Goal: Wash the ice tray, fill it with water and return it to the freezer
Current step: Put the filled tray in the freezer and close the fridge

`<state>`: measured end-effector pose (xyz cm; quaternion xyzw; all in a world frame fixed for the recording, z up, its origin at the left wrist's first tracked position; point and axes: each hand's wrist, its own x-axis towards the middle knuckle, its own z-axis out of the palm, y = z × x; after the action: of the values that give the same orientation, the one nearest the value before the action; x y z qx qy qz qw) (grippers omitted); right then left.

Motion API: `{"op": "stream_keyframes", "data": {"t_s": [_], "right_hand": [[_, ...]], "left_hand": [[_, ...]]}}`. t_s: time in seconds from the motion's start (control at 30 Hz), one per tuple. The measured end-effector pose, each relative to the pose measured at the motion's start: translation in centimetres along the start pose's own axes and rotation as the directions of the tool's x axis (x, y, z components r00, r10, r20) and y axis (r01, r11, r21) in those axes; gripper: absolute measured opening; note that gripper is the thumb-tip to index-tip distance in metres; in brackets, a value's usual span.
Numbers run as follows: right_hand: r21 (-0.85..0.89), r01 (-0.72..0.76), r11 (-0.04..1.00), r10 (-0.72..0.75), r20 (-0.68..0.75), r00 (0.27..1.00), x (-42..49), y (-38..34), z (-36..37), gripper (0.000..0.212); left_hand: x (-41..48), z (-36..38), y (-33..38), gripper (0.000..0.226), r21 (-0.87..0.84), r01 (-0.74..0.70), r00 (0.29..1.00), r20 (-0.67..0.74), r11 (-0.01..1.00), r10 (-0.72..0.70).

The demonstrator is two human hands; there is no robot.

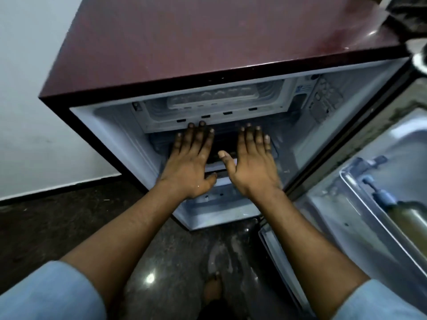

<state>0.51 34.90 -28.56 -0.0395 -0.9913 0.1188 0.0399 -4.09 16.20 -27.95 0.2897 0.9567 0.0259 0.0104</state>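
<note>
A small refrigerator with a glossy maroon top (208,42) stands with its door open, and the white plastic freezer compartment (157,122) sits just under that top, open towards the person. The pale, translucent plastic ice tray (212,97) lies inside the freezer compartment, towards its back, long side across, its row of cells facing up.

Just below the freezer compartment, both hands reach in palm down. The left hand (191,162) is flat with its fingers straight and slightly spread, its fingertips level with the compartment's lower front edge. The right hand (251,162) lies beside it, also flat, fingers straight and close together, thumb held out towards the left hand. Neither hand holds anything, and neither touches the ice tray; whether the palms press on the dark shelf under them I cannot tell.

To the right of the freezer compartment, the open white-lined refrigerator door (346,204) carries a shelf with an olive-brown bottle (416,220) lying in it. Left of the compartment is a plain white wall (34,88), and below it a dark speckled floor (69,215), where one bare foot (213,289) shows between the forearms.
</note>
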Motion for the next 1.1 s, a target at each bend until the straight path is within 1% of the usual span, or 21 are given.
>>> {"op": "stream_keyframes", "data": {"t_s": [0.1,0.17,0.27,0.33,0.43,0.47,0.5,0.6,0.63,0.73,0.83,0.93,1.1], "right_hand": [[0.036,-0.049,0.998,0.047,0.041,0.998,-4.4,-0.2,-2.5,0.095],[0.032,-0.100,0.994,0.098,0.063,0.993,-7.7,-0.1,-4.6,0.094],[0.013,-0.174,0.985,0.173,0.075,0.982,-12.1,-0.1,-7.8,0.092],[-0.013,-0.214,0.977,0.214,0.096,0.972,-14.8,0.1,-10.4,0.090],[-0.046,-0.258,0.965,0.261,0.080,0.962,-18.2,0.3,-14.4,0.088],[-0.050,-0.277,0.960,0.279,0.047,0.959,-19.5,0.4,-15.9,0.088],[-0.050,-0.291,0.955,0.292,0.014,0.956,-20.6,0.4,-17.1,0.088],[-0.070,-0.329,0.942,0.323,-0.088,0.942,-23.6,1.1,-20.4,0.084],[-0.088,-0.357,0.930,0.343,-0.137,0.929,-24.7,1.5,-21.4,0.083],[-0.116,-0.464,0.878,0.421,-0.272,0.865,-28.0,3.0,-24.0,0.080],[-0.124,-0.556,0.822,0.479,-0.377,0.793,-31.2,4.5,-25.7,0.081],[-0.123,-0.644,0.755,0.546,-0.426,0.722,-34.1,5.9,-27.0,0.080],[-0.095,-0.765,0.637,0.681,-0.395,0.616,-37.8,7.5,-28.4,0.086]], "left_hand": [[-2.5,-1.1,0.8,0.112,0.012,-0.089,0.995,0.049,0.996,0.089],[-3.8,-2.2,1.7,0.111,0.002,-0.180,0.981,0.071,0.984,0.179],[-4.7,-4.5,3.5,0.109,-0.029,-0.281,0.956,0.081,0.959,0.283],[-4.9,-6.6,5.2,0.109,-0.032,-0.378,0.921,0.083,0.925,0.380],[-4.6,-9.5,7.9,0.109,-0.025,-0.529,0.846,0.068,0.848,0.530],[-4.3,-10.5,9.1,0.109,-0.025,-0.582,0.811,0.060,0.813,0.582],[-4.2,-11.3,10.2,0.109,-0.024,-0.630,0.774,0.053,0.776,0.631],[-3.5,-13.9,14.1,0.106,0.010,-0.773,0.635,0.005,0.635,0.773],[-3.4,-14.8,15.8,0.106,0.025,-0.810,0.586,-0.014,0.586,0.810],[-3.4,-16.9,20.3,0.104,0.058,-0.877,0.472,-0.078,0.477,0.878],[-3.9,-18.4,24.7,0.103,0.073,-0.916,0.386,-0.121,0.396,0.915],[-4.4,-19.3,28.8,0.103,0.086,-0.928,0.348,-0.141,0.362,0.927],[-5.5,-19.7,35.3,0.101,0.118,-0.944,0.288,-0.161,0.308,0.944]]}}
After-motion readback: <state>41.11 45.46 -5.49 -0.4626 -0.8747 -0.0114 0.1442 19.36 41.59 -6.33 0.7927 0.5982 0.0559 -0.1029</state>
